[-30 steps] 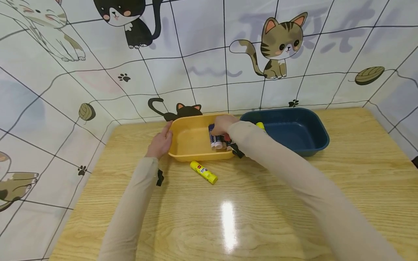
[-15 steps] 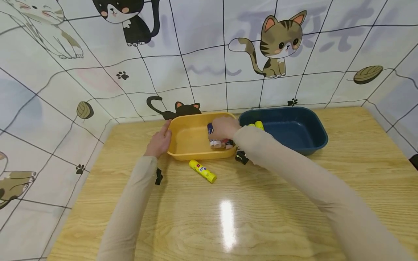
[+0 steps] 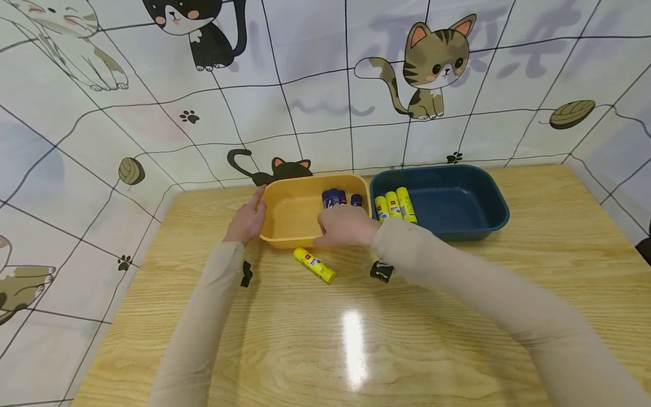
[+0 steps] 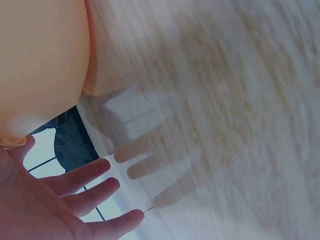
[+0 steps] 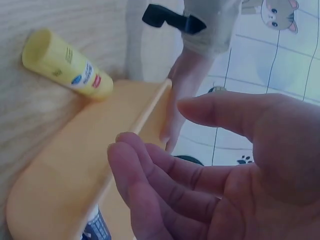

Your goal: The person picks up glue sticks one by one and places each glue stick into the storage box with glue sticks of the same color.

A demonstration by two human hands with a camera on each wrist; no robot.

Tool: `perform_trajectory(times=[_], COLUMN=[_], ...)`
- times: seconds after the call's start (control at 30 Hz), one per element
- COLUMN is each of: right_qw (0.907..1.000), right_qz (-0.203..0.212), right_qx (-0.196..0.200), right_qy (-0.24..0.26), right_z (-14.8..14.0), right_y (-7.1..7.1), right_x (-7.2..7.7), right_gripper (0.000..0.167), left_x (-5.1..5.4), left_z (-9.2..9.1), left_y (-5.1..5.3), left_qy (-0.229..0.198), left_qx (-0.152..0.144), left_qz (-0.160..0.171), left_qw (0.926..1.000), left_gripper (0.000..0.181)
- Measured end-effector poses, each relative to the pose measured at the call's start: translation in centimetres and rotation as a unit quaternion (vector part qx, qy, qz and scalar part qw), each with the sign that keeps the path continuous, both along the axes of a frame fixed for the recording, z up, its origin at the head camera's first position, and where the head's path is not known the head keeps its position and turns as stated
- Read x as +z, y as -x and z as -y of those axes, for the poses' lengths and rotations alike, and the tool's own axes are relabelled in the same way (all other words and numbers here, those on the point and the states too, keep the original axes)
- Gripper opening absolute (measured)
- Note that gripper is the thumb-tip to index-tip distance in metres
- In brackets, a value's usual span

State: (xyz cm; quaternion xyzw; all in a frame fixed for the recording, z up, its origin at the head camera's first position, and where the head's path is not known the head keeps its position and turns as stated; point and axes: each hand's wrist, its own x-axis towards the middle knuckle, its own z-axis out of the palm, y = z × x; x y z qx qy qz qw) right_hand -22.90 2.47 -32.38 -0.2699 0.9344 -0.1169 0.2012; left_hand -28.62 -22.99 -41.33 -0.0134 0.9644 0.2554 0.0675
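My left hand rests against the left end of the yellow bin; in the left wrist view its fingers are spread. Over the bin's front rim hovers my right hand, and the right wrist view shows nothing between its thumb and loosely bent fingers. Dark blue glue sticks lie in the bin's right part, partly hidden behind that hand. A yellow glue stick lies on the table just in front of the bin.
A dark blue bin stands right beside the yellow one, with yellow glue sticks at its left end. Behind both bins rises a cat-print cloth. The wooden table stretches out in front.
My right hand has drawn back from the dark blue glue sticks inside the yellow bin to its front rim. More of the yellow glue sticks in the blue bin show. The left hand stays put.
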Motion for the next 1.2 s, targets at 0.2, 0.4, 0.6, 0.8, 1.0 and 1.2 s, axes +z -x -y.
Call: perform_trajectory(times=[0.2, 0.4, 0.6, 0.8, 1.0, 1.2], right_qw=[0.9997, 0.999, 0.9987, 0.9983, 0.9979, 0.998], right_qz=[0.017, 0.029, 0.037, 0.053, 0.057, 0.055], right_qx=[0.005, 0.009, 0.01, -0.008, -0.02, -0.025], right_qy=[0.017, 0.034, 0.033, 0.025, 0.024, 0.021], right_z=[-0.1, -0.5, -0.7, -0.5, -0.4, 0.0], right_y=[-1.4, -2.4, -2.5, -2.2, -1.9, -2.0], right_x=[-0.6, -1.9, -3.5, -5.3, -6.6, -7.1], right_gripper=[0.028, 0.027, 0.025, 0.025, 0.027, 0.031], left_x=[0.0, -0.3, -0.3, -0.4, -0.4, -0.3], left_z=[0.1, 0.2, 0.2, 0.2, 0.2, 0.1], left_y=[0.0, 0.2, 0.2, 0.2, 0.2, 0.2], left_qy=[0.001, -0.002, -0.003, -0.005, -0.004, -0.011], left_qx=[0.001, -0.001, -0.006, -0.011, -0.007, -0.009], left_qz=[0.001, 0.0, -0.007, -0.009, -0.003, -0.006], left_qw=[1.0, 1.0, 1.0, 0.9999, 1.0, 0.9999], left_gripper=[0.053, 0.053, 0.053, 0.053, 0.054, 0.054])
